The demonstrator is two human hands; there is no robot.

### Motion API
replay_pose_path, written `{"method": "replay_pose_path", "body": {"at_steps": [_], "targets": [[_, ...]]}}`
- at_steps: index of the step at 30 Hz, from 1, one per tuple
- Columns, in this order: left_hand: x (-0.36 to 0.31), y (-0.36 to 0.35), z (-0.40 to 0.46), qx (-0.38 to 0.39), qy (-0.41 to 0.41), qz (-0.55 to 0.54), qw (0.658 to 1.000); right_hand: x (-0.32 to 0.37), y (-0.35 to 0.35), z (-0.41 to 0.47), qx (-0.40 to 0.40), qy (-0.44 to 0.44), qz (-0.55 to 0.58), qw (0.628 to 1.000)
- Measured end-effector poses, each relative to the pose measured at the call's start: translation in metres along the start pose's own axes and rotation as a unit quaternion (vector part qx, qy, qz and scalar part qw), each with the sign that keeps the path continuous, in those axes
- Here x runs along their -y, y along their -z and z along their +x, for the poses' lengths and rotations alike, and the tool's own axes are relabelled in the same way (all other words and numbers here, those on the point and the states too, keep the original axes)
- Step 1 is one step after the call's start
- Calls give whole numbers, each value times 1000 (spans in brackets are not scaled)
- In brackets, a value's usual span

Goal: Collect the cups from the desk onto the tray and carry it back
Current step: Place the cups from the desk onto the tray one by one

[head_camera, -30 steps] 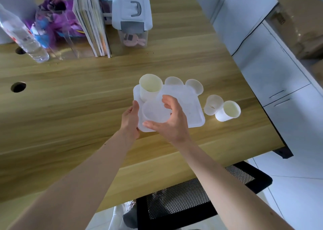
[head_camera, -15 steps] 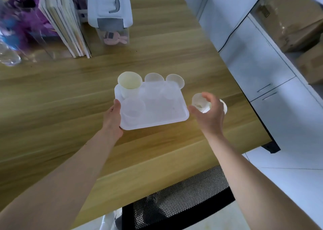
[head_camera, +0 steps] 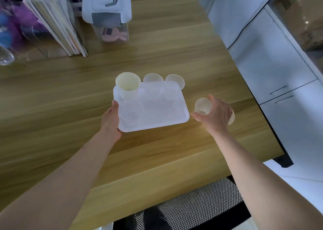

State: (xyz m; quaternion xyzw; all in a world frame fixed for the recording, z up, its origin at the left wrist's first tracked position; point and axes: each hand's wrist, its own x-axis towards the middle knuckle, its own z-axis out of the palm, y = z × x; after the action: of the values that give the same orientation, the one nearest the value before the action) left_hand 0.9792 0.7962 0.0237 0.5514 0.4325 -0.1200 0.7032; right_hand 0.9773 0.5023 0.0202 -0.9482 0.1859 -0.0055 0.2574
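A white tray (head_camera: 167, 120) and pale cream cup (head_camera: 128, 84) (others translucent) sit on streaky tan desk (head_camera: 61, 98).

A wooden desk (head_camera: 70, 107) stands beside white cabinets (head_camera: 272, 61), a mesh-seated chair (head_camera: 185, 210) tucked beneath, on pale floor tiles (head_camera: 304, 173)

Tray (head_camera: 162, 123) sits mid-desk (head_camera: 52, 110). Four cups on it: one (head_camera: 128, 85) far-left corner, one (head_camera: 130, 113) near-left, two (head_camera: 151, 89) along the far edge. Left hand (head_camera: 111, 119) on tray's left edge. Right hand (head_camera: 215, 115) just right of tray, around another cup (head_camera: 202, 106). Books (head_camera: 56, 19) and a box (head_camera: 106, 7) behind. Chair (head_camera: 183, 210) under near edge.
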Motion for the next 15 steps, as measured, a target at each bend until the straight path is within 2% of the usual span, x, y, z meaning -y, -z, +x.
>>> {"method": "replay_pose_path", "body": {"at_steps": [6, 15], "targets": [[-4, -6, -1, 5, -2, 5, 1000, 6, 6, 1, -25, -1, 12, 1000], [-8, -15, -9, 35, -2, 17, 999, 47, 30, -21, -53, 64, 112, 990]]}}
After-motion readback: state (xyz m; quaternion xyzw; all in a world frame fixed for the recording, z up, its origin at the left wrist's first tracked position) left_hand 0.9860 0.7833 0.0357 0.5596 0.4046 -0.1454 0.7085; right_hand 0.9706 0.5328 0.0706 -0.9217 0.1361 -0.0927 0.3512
